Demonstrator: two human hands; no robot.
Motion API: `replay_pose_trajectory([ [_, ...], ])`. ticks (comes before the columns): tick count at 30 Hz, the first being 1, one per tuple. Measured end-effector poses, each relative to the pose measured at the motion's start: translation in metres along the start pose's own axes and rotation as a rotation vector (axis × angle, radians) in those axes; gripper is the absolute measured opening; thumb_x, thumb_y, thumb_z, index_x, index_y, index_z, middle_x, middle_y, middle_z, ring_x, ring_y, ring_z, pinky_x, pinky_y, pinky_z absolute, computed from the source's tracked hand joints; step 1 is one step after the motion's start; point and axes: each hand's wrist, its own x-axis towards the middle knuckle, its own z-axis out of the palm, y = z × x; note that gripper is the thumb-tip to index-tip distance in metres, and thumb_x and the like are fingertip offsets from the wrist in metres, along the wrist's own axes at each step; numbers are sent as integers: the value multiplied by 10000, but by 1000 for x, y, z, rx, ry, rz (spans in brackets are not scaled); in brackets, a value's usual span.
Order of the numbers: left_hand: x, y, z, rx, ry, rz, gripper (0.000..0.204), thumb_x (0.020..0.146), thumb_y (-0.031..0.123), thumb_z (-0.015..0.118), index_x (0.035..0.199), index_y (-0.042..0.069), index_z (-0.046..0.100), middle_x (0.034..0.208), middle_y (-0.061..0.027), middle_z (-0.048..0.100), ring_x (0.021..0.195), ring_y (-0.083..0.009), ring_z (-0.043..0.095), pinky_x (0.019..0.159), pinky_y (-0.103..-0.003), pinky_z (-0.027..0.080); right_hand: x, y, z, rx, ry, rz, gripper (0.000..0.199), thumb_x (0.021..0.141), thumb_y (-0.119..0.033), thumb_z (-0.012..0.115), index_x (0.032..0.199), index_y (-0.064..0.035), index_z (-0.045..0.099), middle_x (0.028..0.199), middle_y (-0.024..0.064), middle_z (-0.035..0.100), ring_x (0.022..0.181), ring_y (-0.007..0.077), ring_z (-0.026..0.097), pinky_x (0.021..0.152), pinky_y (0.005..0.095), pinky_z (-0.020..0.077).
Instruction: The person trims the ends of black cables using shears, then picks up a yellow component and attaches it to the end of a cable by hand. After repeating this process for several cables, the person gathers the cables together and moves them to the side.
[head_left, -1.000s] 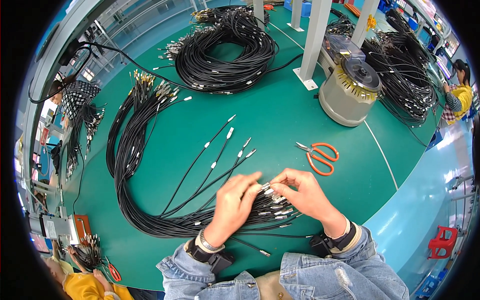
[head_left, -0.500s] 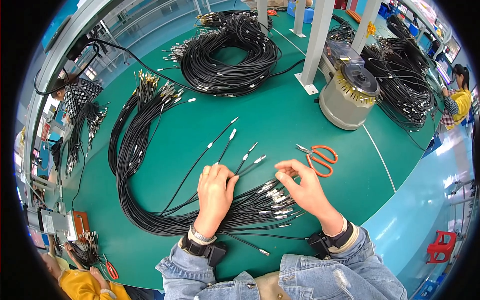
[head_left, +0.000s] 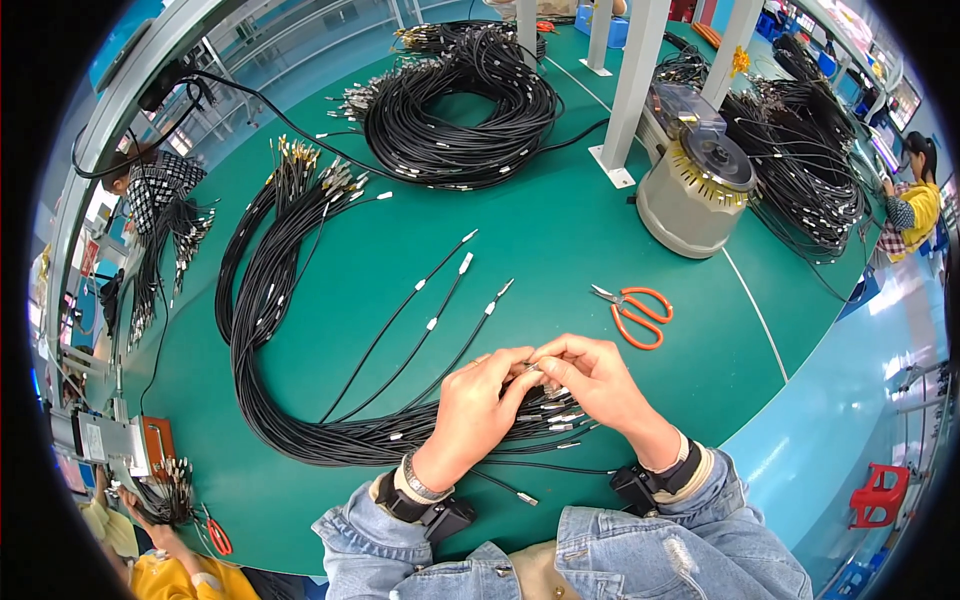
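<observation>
Left hand (head_left: 476,402) and right hand (head_left: 600,385) both have a fingertip grip on a silver cable end (head_left: 533,366) above the black cable bundle (head_left: 300,432) on the desk (head_left: 560,225), so imo pinch lightly and avoid twisting.

Faded-blue denim jacket (head_left: 610,545), big at six o'clock, metal button (head_left: 502,572) shining there! Frayed pale patch (head_left: 683,553) toward five. Beige inner top (head_left: 535,570) peeking through, six o'clock. Near seven: left sleeve (head_left: 365,535), silver bracelet (head_left: 424,478), black strap (head_left: 404,503), black box (head_left: 449,520). Half past four: cream cuff (head_left: 704,472), second strap (head_left: 684,473), second box (head_left: 632,488), both black.
</observation>
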Motion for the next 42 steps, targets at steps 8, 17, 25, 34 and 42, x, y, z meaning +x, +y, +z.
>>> replay_pose_trajectory([
  [8, -8, -3, -8, -93, 4, -96, 90, 812, 5, 677, 895, -18, 651, 739, -90, 655, 608, -135, 622, 543, -245, 484, 1, -2, -1, 39, 49, 31, 149, 912, -42, 539, 1008, 43, 615, 820, 21, 609, 734, 54, 537, 636, 208, 446],
  [17, -7, -3, 4, -28, 21, -46, 99, 804, 4, 684, 896, -15, 653, 721, -60, 650, 564, -74, 547, 493, -219, 414, -1, -13, -16, -44, 169, -20, 139, 909, -67, 567, 990, 30, 625, 830, 12, 609, 750, 57, 543, 664, 204, 455],
  [25, -12, -10, 10, -157, 89, -166, 63, 821, -13, 655, 874, -37, 629, 718, -57, 658, 620, -60, 578, 546, -196, 445, -7, -87, -154, -424, 779, -407, 179, 896, -172, 590, 953, -14, 654, 791, -5, 606, 722, 75, 518, 674, 221, 422],
  [34, -12, -14, 13, -151, 95, -199, 75, 818, -16, 658, 884, -35, 627, 699, -48, 648, 585, -38, 534, 494, -190, 393, 12, -141, -269, -680, 818, -112, 297, 866, -297, 604, 1041, -63, 658, 945, -6, 624, 898, 94, 527, 811, 284, 397],
  [42, -12, -16, 14, -157, 113, -189, 83, 813, -15, 667, 886, -32, 633, 692, -38, 641, 551, -25, 493, 460, -187, 363, 29, -151, -293, -683, 619, 169, 188, 838, -267, 637, 939, -112, 671, 860, -44, 599, 824, 69, 505, 747, 235, 363],
])
